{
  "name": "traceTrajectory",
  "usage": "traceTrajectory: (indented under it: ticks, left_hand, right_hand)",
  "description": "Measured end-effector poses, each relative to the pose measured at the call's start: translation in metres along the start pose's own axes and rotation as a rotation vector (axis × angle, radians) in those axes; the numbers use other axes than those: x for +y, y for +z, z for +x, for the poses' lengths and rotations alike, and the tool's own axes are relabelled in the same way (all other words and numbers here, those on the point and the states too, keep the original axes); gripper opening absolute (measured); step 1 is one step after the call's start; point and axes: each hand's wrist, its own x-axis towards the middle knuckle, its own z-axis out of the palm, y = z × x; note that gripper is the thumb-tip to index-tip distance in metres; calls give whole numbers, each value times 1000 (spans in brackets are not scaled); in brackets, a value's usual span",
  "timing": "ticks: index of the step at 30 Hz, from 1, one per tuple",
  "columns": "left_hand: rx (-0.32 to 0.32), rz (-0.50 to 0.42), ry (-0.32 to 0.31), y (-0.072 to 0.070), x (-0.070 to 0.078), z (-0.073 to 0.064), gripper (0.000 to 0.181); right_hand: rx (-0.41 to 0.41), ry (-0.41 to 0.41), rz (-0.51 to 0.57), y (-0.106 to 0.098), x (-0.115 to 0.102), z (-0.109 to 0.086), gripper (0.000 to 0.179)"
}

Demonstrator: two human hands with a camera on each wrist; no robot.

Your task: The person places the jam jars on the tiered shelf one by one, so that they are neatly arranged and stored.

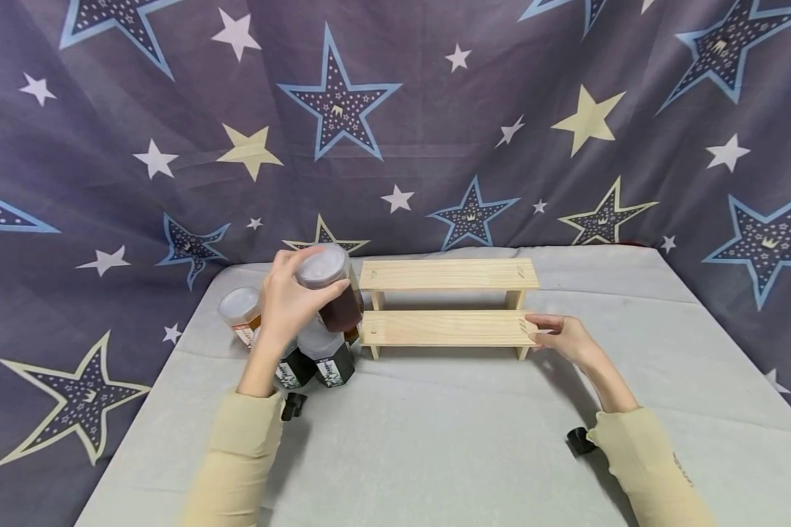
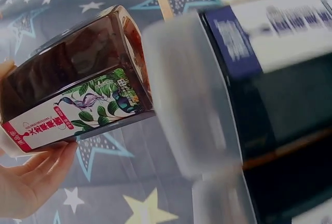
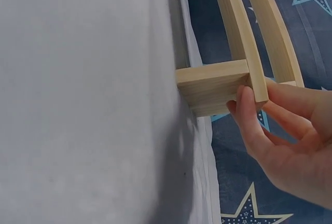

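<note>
My left hand grips a jar of dark reddish-brown contents by its frosted lid, tilted and raised over other jars. In the left wrist view this jar shows a label with green leaves and a red band, thumb and fingers around its lid end. My right hand pinches the right end of the lower board of a two-step wooden rack. The right wrist view shows its thumb under and fingers over the corner of the board.
Below and beside the raised jar stand several lidded jars: dark ones in front and an amber one at the left. A pale cloth covers the table. Behind it hangs a dark star-patterned curtain.
</note>
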Motion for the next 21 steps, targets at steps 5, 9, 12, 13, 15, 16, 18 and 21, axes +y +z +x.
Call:
traceTrajectory:
  ticks: [5,9,12,13,15,16,18,21]
  left_hand:
    - [-23,-19,-2,12,6,0,54]
    - [-48,-36,-9,23,12,2,54]
    - [-73,-39,-12,31,18,5,55]
    - [-81,-40,-13,33,21,6,55]
    - [-90,-38,-14,39,25,8,54]
    - [-94,-41,-13,41,27,8,54]
    - [-98,-43,-6,47,32,10,53]
    - [-105,-48,9,56,38,14,53]
  right_hand:
    - [-23,-15,7,-2,0,1,43]
    - [-37,-31,15,-4,1,2,43]
    - [-36,-34,4,-4,1,1,43]
    - [-35,-33,1,-4,1,1,43]
    - [-36,-26,-4,-3,0,1,43]
    - [-37,-23,-7,-3,0,1,43]
    - [-38,-16,-12,-3,0,0,44]
    - [-36,-16,-2,-2,0,0,43]
